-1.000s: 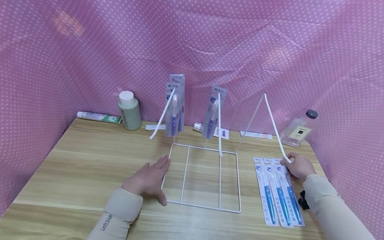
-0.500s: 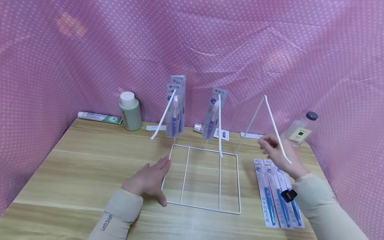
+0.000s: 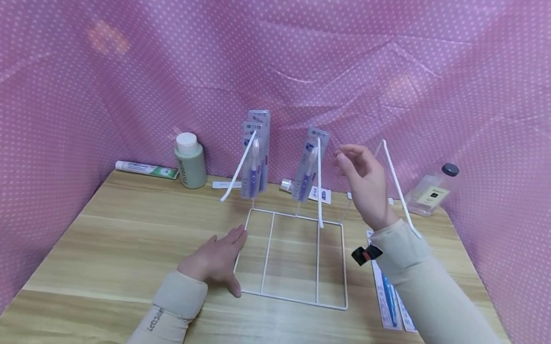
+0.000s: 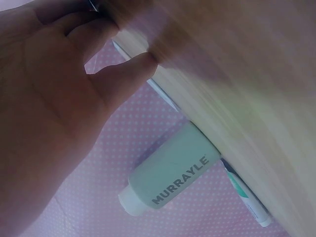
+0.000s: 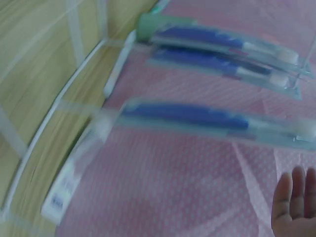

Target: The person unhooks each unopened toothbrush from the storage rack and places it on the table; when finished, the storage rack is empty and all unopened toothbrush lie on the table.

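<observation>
My left hand (image 3: pixel 213 259) rests on the table with its fingers spread, touching the left side of the white wire rack (image 3: pixel 294 300). My right hand (image 3: pixel 365 185) is raised in the air with nothing in it, fingers loosely bent, between the rack's middle and right hooks. Just left of it, a packaged purple toothbrush (image 3: pixel 306 177) hangs on the middle hook; the right wrist view shows this toothbrush (image 5: pixel 187 116) beside the fingers. Two more packaged purple toothbrushes (image 3: pixel 253 175) hang on the left hook. Packaged blue toothbrushes (image 3: pixel 389 299) lie on the table, partly hidden under the right sleeve.
Along the table's back edge are a toothpaste tube (image 3: pixel 148 169), a green bottle (image 3: pixel 192 167) with a white cap, another tube (image 3: pixel 286 185) and a clear bottle (image 3: pixel 428 193). The rack's right hook (image 3: pixel 395 177) juts forward above the right forearm. A pink dotted cloth (image 3: pixel 285 58) surrounds the table.
My right hand has left the blue toothbrushes at the right, rising and moving left past the right hook towards the middle one. The left hand has stayed in place.
</observation>
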Demonstrator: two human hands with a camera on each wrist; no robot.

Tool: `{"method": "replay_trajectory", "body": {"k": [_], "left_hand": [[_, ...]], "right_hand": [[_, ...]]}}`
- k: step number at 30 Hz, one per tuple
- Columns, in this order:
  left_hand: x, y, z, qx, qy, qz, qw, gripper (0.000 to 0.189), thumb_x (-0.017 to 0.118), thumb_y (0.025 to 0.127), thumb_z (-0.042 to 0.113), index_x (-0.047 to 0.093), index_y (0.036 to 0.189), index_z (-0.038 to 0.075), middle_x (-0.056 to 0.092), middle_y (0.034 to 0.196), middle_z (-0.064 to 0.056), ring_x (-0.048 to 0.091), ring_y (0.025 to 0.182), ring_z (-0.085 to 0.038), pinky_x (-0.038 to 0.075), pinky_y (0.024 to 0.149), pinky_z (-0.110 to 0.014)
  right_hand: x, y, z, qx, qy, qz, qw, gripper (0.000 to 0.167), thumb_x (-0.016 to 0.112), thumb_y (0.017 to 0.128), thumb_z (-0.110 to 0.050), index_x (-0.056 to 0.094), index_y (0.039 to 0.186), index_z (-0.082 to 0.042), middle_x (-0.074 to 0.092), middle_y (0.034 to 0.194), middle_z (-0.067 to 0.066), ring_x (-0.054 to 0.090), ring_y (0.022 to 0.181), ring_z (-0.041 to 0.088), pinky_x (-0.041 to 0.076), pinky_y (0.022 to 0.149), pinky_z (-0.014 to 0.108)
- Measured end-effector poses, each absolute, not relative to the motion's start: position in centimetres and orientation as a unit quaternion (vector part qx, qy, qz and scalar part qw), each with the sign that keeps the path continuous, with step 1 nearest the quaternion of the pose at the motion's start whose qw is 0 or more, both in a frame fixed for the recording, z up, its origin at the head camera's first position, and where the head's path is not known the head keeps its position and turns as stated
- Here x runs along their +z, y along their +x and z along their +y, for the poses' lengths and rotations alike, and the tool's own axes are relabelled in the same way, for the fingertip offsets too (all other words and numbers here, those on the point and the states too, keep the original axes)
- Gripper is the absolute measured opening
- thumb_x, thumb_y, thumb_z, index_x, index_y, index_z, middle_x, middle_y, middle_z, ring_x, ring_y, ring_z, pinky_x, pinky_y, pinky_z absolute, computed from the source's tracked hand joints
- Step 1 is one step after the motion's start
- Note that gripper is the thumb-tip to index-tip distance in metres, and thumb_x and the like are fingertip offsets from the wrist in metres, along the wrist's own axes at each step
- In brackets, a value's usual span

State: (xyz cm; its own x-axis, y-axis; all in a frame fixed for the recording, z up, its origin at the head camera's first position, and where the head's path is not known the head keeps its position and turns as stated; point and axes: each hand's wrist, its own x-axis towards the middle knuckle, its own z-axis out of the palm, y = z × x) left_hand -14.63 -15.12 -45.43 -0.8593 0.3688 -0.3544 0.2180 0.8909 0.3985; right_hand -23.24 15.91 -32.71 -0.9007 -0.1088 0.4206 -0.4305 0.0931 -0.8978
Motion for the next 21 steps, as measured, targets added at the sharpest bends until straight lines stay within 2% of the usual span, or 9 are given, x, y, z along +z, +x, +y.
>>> {"method": "replay_trajectory", "body": {"k": [4,7,16,21], "left_hand": [[-45.3,-14.6,-15.1,0.174,0.156,0.948,0.216,0.143,0.103,0.059,0.042,0.021,0.168,0.0,0.013,0.178,-0.015,0.019,0.165,-0.032,0.019,0.132,-0.063],[-45.3,-14.6,-15.1,0.178,0.154,0.947,0.217,0.142,0.103,0.059,0.041,0.021,0.168,0.0,0.013,0.178,-0.015,0.019,0.165,-0.033,0.019,0.132,-0.063],[-45.3,-14.6,-15.2,0.185,0.157,0.945,0.217,0.142,0.103,0.059,0.04,0.02,0.168,0.001,0.013,0.178,-0.016,0.018,0.165,-0.033,0.018,0.132,-0.063],[-45.2,-14.6,-15.2,0.187,0.157,0.945,0.217,0.143,0.104,0.058,0.04,0.021,0.168,0.0,0.013,0.178,-0.017,0.018,0.165,-0.034,0.018,0.132,-0.064]], "right_hand": [[-32.0,-24.3,14.6,0.712,0.148,-0.678,0.104,0.029,0.062,0.108,-0.021,0.061,0.132,-0.006,0.069,0.122,0.004,0.066,0.113,0.021,0.059,0.1,0.033],[-31.5,-24.9,14.0,0.747,0.14,-0.644,0.087,0.023,0.061,0.108,-0.026,0.06,0.129,-0.016,0.066,0.124,0.006,0.066,0.113,0.021,0.059,0.102,0.031],[-30.8,-25.6,12.7,0.8,0.142,-0.58,0.064,0.016,0.062,0.108,-0.023,0.063,0.123,-0.019,0.064,0.116,0.003,0.065,0.105,0.019,0.06,0.095,0.03],[-30.9,-25.6,12.4,0.797,0.137,-0.586,0.051,0.024,0.064,0.107,-0.023,0.062,0.128,-0.011,0.065,0.115,0.001,0.064,0.104,0.017,0.057,0.093,0.027]]}}
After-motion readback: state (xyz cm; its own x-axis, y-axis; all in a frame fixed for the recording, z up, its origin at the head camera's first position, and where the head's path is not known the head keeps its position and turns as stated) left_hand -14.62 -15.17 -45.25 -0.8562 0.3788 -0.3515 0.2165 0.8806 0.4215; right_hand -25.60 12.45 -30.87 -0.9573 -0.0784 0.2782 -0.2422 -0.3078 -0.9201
